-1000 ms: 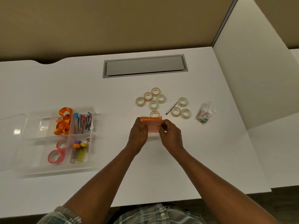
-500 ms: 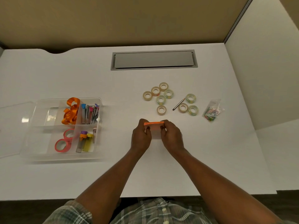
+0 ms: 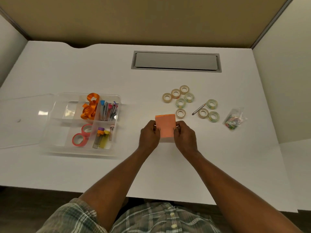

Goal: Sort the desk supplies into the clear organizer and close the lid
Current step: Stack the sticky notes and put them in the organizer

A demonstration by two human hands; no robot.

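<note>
An orange sticky-note pad [image 3: 165, 126] is pinched between my left hand [image 3: 149, 134] and my right hand [image 3: 186, 135] just above the white desk, its flat face turned up toward me. The clear organizer [image 3: 50, 121] stands at the left with its lid [image 3: 21, 120] swung open to the left. Its compartments hold orange ribbon [image 3: 90, 106], coloured clips [image 3: 108, 109], pink tape rolls [image 3: 81, 136] and lead cases [image 3: 101, 137]. Several clear tape rolls [image 3: 180, 102] lie beyond the pad, with a pencil [image 3: 199, 109] and a bag of paper clips [image 3: 234, 119] to the right.
A grey cable hatch [image 3: 175, 61] is set into the desk at the back. A beige partition stands behind the desk and a white panel rises along the right side. The desk's front edge runs just above my plaid shirt.
The pad has tipped from edge-on to face-up between both hands. The camera view has shifted, so the organizer sits further right in the frame.
</note>
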